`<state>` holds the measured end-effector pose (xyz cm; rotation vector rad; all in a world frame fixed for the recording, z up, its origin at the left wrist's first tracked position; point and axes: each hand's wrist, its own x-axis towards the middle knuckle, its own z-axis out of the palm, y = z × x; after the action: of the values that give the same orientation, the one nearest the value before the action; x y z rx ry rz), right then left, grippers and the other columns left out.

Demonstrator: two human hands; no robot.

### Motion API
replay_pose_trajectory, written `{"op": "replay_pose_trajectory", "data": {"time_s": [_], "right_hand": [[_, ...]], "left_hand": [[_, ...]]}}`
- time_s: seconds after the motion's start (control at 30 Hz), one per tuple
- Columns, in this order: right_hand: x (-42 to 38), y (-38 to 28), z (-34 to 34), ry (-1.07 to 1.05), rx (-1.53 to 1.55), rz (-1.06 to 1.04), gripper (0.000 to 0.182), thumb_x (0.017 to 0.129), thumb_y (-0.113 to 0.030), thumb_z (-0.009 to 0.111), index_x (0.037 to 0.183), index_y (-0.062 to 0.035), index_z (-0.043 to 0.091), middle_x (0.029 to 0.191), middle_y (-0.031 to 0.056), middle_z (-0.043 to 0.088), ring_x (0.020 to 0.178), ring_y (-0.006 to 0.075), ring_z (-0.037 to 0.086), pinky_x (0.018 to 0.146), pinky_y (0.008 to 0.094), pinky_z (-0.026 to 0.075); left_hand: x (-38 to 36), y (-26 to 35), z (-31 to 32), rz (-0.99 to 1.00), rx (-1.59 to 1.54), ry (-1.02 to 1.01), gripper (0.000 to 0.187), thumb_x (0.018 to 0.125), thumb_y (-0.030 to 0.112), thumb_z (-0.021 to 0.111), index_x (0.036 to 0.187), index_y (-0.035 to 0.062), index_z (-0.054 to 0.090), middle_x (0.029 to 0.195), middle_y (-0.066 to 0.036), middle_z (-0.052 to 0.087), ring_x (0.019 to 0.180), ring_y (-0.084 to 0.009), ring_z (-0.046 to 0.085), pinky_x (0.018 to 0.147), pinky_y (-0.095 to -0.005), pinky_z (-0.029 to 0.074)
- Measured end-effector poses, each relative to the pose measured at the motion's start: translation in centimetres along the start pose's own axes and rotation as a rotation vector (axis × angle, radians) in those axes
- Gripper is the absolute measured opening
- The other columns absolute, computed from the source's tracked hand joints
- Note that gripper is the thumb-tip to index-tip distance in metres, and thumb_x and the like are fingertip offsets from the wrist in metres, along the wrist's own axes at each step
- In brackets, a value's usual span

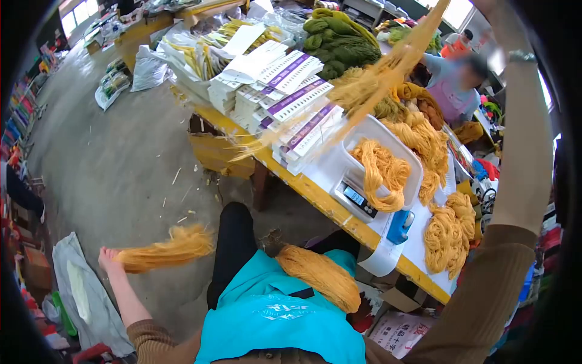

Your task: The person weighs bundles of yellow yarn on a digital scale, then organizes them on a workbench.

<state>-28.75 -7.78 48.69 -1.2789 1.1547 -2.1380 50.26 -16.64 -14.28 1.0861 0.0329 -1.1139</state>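
Golden yarn bundle (167, 249); loose, frayed strands

yarn (167, 250): matt fibrous | tray (407, 159): glossy plastic | labels (291, 71): smooth paper

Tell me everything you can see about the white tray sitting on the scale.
The white tray looks like smooth plastic, rectangular with rounded corners and raised walls. It sits tilted in view on a small digital scale whose display faces the table's yellow front edge. Loose loops of golden-yellow yarn lie inside it, and one strand spills over the near rim toward the scale. More yellow yarn is piled just behind it. Neither hand touches it.
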Motion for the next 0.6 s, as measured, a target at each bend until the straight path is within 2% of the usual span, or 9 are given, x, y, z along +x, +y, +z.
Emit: {"op": "replay_pose_trajectory", "data": {"time_s": [0.07, 0.1, 0.13, 0.23, 0.33, 0.37, 0.43, 0.47, 0.6], "right_hand": [[0.1, -2.1, 0.7, -0.005, -0.141, -0.061, 0.014, 0.098, -0.008, 0.049, 0.086, -0.0033, 0.055, 0.053, -0.0088, 0.036, 0.037, 0.0017, 0.030, 0.030, 0.0180, 0.018], [0.1, -3.3, 1.2, 0.004, -0.170, 0.012, 0.013, 0.099, -0.009, 0.047, 0.096, -0.0005, 0.057, 0.054, -0.0091, 0.036, 0.037, 0.0017, 0.028, 0.030, 0.0177, 0.017], [0.3, -4.3, 1.1, 0.009, -0.177, 0.005, 0.013, 0.099, -0.009, 0.047, 0.096, -0.0005, 0.057, 0.054, -0.0091, 0.036, 0.037, 0.0017, 0.028, 0.030, 0.0177, 0.017], [1.1, -6.8, -0.3, 0.068, -0.603, -0.110, 0.012, 0.095, -0.010, 0.052, 0.092, -0.0015, 0.060, 0.053, -0.0084, 0.037, 0.038, 0.0029, 0.028, 0.032, 0.0192, 0.021], [1.9, -8.7, -2.6, 0.130, -1.025, -0.211, 0.011, 0.091, -0.011, 0.057, 0.088, -0.0025, 0.063, 0.052, -0.0076, 0.038, 0.039, 0.0040, 0.029, 0.033, 0.0207, 0.024], [2.4, -9.4, -4.2, 0.137, -1.029, -0.209, 0.011, 0.091, -0.011, 0.057, 0.088, -0.0025, 0.063, 0.052, -0.0076, 0.038, 0.039, 0.0040, 0.029, 0.033, 0.0207, 0.024], [3.4, -10.5, -7.7, -0.105, -0.887, -0.066, 0.016, 0.094, -0.014, 0.054, 0.091, -0.0040, 0.066, 0.069, 0.0031, 0.057, 0.061, 0.0147, 0.055, 0.051, 0.0284, 0.040], [3.5, -9.9, -8.8, -0.098, -0.887, -0.055, 0.016, 0.094, -0.014, 0.054, 0.091, -0.0040, 0.066, 0.069, 0.0031, 0.057, 0.061, 0.0147, 0.055, 0.051, 0.0284, 0.040], [2.2, -2.0, -15.0, -0.443, -1.766, -0.190, 0.012, 0.089, -0.013, 0.058, 0.083, -0.0048, 0.064, 0.057, -0.0039, 0.044, 0.046, 0.0080, 0.037, 0.040, 0.0236, 0.029]], "left_hand": [[-1.6, -0.2, 1.3, -0.012, 0.010, -0.031, 0.031, 0.104, 0.028, 0.042, 0.076, 0.0151, 0.046, 0.051, 0.007, 0.022, 0.041, -0.0077, 0.022, 0.038, -0.0244, 0.016], [-1.1, -0.3, 0.8, -0.025, 0.034, -0.046, 0.028, 0.103, 0.028, 0.044, 0.078, 0.0147, 0.048, 0.051, 0.007, 0.022, 0.042, -0.0073, 0.022, 0.038, -0.0242, 0.016], [-0.7, -0.6, 0.3, -0.039, 0.058, -0.061, 0.026, 0.103, 0.027, 0.045, 0.081, 0.0144, 0.050, 0.051, 0.007, 0.023, 0.042, -0.0070, 0.022, 0.038, -0.0241, 0.016], [-1.2, 0.3, -0.4, -0.081, -0.007, -0.110, 0.025, 0.101, 0.028, 0.049, 0.081, 0.0147, 0.052, 0.051, 0.007, 0.023, 0.042, -0.0063, 0.021, 0.038, -0.0244, 0.015], [1.8, 2.7, -3.7, -0.105, -0.080, -0.151, 0.026, 0.101, 0.028, 0.051, 0.078, 0.0148, 0.053, 0.051, 0.008, 0.024, 0.042, -0.0058, 0.022, 0.038, -0.0233, 0.016], [2.0, 3.3, -4.2, -0.124, -0.132, -0.145, 0.027, 0.100, 0.028, 0.051, 0.077, 0.0149, 0.053, 0.051, 0.007, 0.025, 0.041, -0.0058, 0.022, 0.038, -0.0232, 0.017], [1.4, 3.9, -5.0, -0.107, -0.139, -0.154, 0.027, 0.100, 0.028, 0.051, 0.077, 0.0148, 0.053, 0.050, 0.007, 0.026, 0.041, -0.0059, 0.022, 0.039, -0.0233, 0.018], [0.9, 4.3, -5.0, -0.088, -0.147, -0.159, 0.028, 0.100, 0.028, 0.051, 0.076, 0.0147, 0.053, 0.050, 0.007, 0.026, 0.041, -0.0059, 0.022, 0.039, -0.0234, 0.018], [-0.2, 4.2, -5.3, -0.066, -0.094, -0.102, 0.030, 0.100, 0.029, 0.050, 0.073, 0.0147, 0.053, 0.049, 0.007, 0.027, 0.041, -0.0061, 0.022, 0.039, -0.0240, 0.019]]}}
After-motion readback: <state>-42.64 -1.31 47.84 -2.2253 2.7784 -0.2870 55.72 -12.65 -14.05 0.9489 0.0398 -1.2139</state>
